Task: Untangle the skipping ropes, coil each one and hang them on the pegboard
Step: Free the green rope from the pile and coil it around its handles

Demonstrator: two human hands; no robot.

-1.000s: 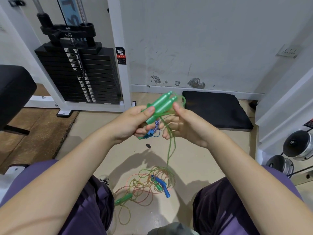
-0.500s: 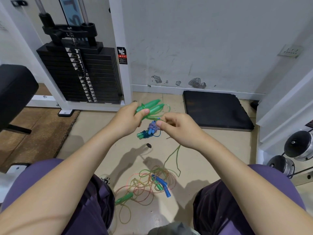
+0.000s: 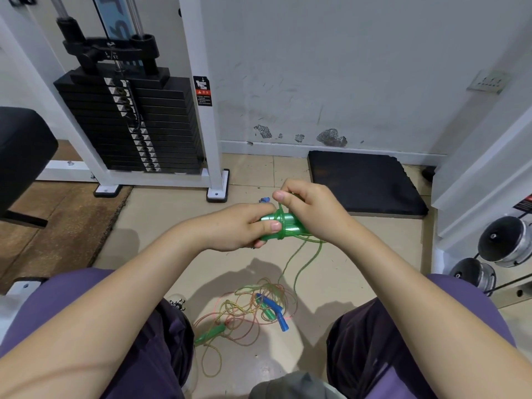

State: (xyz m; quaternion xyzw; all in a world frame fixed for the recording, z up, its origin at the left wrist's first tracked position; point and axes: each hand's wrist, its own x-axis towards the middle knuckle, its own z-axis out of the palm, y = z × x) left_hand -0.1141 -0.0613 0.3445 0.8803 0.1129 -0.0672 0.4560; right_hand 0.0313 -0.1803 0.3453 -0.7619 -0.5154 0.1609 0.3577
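Coiling step: left hand (image 3: 239, 226) grips green handles (image 3: 283, 224), right hand (image 3: 309, 210) fingers pinch green cord (image 3: 299, 266); next, continue wrapping.

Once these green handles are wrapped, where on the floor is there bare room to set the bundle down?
Bare tile lies between the weight machine's foot and the black mat, and under the left hand. Between the knees it is crowded: the rope tangle with blue handles and a green handle.
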